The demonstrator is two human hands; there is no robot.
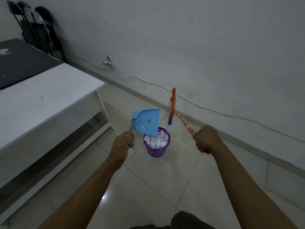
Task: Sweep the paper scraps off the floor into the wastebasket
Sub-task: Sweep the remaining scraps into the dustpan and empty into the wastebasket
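On the tiled floor (148,187) near the wall: purple wastebasket (156,150) full of paper scraps (156,140) | blue dustpan (146,122) tilted over its rim, a few scraps on it | left hand (123,142) grips the dustpan handle | right hand (206,139) clenched round the orange broom (184,123), head raised | white bench (49,96) at left.

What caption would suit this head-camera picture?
Left hand tips blue dustpan of paper scraps over purple wastebasket; right hand holds broom.
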